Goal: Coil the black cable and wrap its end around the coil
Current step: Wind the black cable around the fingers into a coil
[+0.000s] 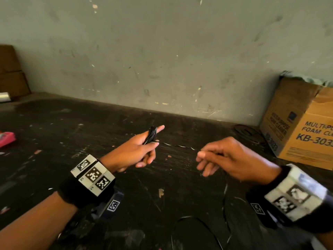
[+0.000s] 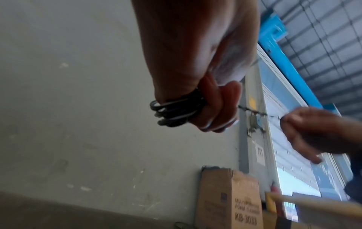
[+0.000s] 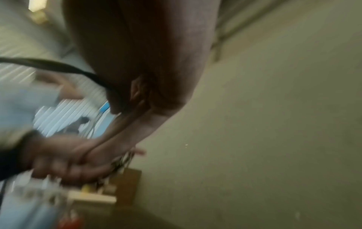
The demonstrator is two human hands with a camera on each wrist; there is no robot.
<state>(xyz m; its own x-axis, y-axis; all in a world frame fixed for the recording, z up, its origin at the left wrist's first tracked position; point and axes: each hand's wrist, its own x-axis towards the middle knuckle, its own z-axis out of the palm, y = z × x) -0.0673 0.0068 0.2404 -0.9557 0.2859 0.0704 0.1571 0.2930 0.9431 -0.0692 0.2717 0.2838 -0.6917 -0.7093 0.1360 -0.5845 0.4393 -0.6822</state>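
Black cable (image 1: 177,146) runs between two bare hands held above a dark, scuffed table (image 1: 54,138), seen from a head camera looking down. At the far left edge a pink object (image 1: 7,138) lies on the table, and behind it brown boxes (image 1: 10,73) stand against a pale, marked wall (image 1: 162,51).

Left of centre, the left hand (image 1: 133,152) holds a small coil (image 1: 151,135) of the cable. The loops sit bunched between thumb and fingers, with the index finger pointing out past them. The left wrist view shows the same coil (image 2: 176,113) as several black loops gripped tight by curled fingers (image 2: 215,111). A band of square black-and-white markers (image 1: 92,175) is strapped round that wrist.

From the coil, a thin stretch of cable crosses the gap to the right hand (image 1: 228,157). That hand pinches the cable between thumb and forefinger, its other fingers loosely curled below. Slack cable drops from it and curves over the table toward the lower edge of the view. The right wrist view is blurred; it shows the cable (image 3: 58,66) passing into the hand.

Further right, a dark ring-shaped object (image 1: 246,131) lies flat on the table near the wall. At the far right stands a cardboard box (image 1: 302,127) printed with "FOAM" and "KB-303".
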